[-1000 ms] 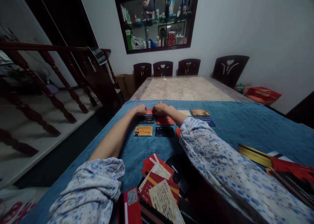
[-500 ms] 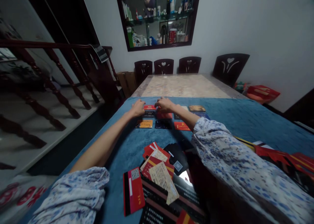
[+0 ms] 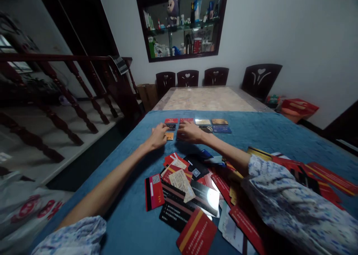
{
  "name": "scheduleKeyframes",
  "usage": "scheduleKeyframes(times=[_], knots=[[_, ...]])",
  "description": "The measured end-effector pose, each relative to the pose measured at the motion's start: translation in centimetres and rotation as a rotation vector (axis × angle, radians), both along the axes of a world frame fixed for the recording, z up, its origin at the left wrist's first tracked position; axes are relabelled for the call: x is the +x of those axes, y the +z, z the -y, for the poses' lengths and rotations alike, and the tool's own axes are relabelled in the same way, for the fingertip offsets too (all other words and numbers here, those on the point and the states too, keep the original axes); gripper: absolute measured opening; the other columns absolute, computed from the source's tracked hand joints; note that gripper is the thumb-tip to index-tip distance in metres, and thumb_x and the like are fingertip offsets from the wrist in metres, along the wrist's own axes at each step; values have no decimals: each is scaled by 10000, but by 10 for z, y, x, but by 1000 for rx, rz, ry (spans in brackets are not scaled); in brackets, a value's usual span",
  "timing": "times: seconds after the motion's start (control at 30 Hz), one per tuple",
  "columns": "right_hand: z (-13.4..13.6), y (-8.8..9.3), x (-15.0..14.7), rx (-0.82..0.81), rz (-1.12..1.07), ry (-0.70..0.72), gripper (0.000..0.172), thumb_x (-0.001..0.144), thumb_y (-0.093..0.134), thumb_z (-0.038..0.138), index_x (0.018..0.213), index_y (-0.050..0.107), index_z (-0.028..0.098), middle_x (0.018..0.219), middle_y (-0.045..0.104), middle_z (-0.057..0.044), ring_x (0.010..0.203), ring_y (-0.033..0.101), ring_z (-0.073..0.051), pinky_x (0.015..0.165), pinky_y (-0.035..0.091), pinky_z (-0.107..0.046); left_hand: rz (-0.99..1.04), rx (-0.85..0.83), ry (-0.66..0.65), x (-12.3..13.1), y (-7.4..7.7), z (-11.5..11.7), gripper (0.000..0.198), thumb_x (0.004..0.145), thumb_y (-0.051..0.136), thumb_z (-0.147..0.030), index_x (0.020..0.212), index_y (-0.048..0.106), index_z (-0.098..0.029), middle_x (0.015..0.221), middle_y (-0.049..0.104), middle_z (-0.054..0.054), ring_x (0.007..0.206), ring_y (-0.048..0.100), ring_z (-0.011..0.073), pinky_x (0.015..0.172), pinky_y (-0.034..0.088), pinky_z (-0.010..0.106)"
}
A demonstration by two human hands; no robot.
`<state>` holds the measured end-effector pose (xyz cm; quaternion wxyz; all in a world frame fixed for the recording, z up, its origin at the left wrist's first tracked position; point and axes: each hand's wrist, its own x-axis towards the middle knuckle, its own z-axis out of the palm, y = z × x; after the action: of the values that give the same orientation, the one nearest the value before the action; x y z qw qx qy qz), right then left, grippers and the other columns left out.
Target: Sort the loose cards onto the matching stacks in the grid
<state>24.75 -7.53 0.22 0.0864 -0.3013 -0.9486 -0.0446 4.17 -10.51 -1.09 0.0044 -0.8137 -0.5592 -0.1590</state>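
Note:
Several bank-style cards lie in rows on the blue cloth [image 3: 125, 210]. My left hand [image 3: 159, 136] rests at the left end of these rows, fingers bent and apart, beside an orange card [image 3: 169, 136] and close to a black card [image 3: 170, 127]. My right hand [image 3: 190, 132] lies over the second column with loosely bent fingers, hiding most of the cards under it. Beyond it is a red card [image 3: 186, 120]. A red card [image 3: 171, 120], a pale card [image 3: 202, 122], a gold card [image 3: 219, 121] and a blue card [image 3: 222, 129] also lie there.
A loose heap of cards [image 3: 179, 212] spreads in front of me, and more red cards [image 3: 331, 176] lie right of my right forearm. Past the cloth is the bare stone tabletop [image 3: 204, 98]. Dark chairs [image 3: 188, 78] stand behind; a wooden railing [image 3: 64, 56] runs along the left.
Both hands have drawn back towards me from the far row, uncovering its red cards. The right hand now covers nearer cards. The view has shifted, showing more of the near heap.

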Motion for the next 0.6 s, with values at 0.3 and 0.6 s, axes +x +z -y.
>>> scheduleKeyframes(times=[0.3,0.6], knots=[[53,-13,-4,-3,-107,154,161,900,569,237,936,720,194,1021,670,-96,1003,459,-242,769,310,-334,23,-8,4,-3,-13,52,485,761,444,-28,1185,628,-174,1283,545,125,1211,511,295,967,444,494],[105,-21,-41,-76,-34,542,273,838,604,184,1090,702,221,1127,678,-64,1040,444,-237,770,337,-348,166,1,89,-21,-32,60,411,793,441,-9,1101,669,-157,1222,591,121,1187,555,269,991,456,466]])
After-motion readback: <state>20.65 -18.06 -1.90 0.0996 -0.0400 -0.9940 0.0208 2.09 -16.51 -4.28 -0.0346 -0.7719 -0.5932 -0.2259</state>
